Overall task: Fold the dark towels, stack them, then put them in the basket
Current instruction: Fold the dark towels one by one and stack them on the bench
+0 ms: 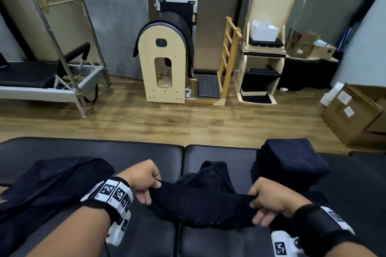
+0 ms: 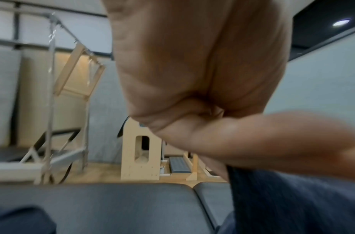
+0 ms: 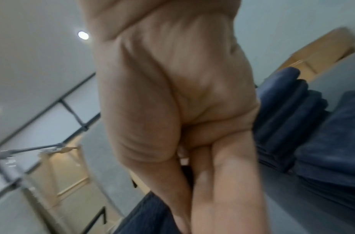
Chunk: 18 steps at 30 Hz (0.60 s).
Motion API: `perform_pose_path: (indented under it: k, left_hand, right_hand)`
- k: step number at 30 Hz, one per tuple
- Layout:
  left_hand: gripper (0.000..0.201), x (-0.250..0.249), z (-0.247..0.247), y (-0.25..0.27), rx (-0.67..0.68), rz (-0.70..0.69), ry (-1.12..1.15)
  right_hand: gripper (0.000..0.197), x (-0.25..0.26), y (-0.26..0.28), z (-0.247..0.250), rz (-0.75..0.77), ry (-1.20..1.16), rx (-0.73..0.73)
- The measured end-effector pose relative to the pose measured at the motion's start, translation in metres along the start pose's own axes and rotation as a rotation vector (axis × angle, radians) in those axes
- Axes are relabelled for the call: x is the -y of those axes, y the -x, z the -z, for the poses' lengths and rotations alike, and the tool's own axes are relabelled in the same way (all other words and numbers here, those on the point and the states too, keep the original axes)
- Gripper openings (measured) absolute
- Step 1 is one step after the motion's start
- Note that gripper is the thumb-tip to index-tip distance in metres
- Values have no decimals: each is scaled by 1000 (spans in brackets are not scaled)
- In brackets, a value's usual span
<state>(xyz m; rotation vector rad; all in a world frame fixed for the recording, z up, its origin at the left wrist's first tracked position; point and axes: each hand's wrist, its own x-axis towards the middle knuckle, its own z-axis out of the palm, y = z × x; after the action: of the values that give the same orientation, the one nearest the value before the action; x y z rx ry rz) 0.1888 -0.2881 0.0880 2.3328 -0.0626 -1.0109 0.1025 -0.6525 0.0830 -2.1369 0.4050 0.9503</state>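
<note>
A dark navy towel (image 1: 200,204) stretches between my two hands over the black padded bench (image 1: 125,152). My left hand (image 1: 146,181) pinches its left corner, and my right hand (image 1: 265,200) grips its right corner. In the left wrist view the towel (image 2: 292,205) hangs below my curled fingers (image 2: 252,142). A stack of folded dark towels (image 1: 292,162) sits on the bench to the right, also seen as the stack (image 3: 302,118) in the right wrist view. Unfolded dark towels (image 1: 52,179) lie in a heap at the left. No basket is in view.
Beyond the bench lies a wooden floor (image 1: 167,119) with a wooden barrel apparatus (image 1: 165,64), a reformer frame (image 1: 52,81) at left, a wooden chair unit (image 1: 261,58) and cardboard boxes (image 1: 355,115) at right.
</note>
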Motion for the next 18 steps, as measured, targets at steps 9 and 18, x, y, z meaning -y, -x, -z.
perform_pose_path:
  k: [9, 18]
  left_hand:
    - [12, -119, 174, -9, -785, -425, -59]
    - [16, -197, 272, 136, -1301, -919, -74]
  right_hand:
    - [26, 167, -48, 133, 419, -418, -887]
    - [29, 263, 120, 199, 867, -339, -1397]
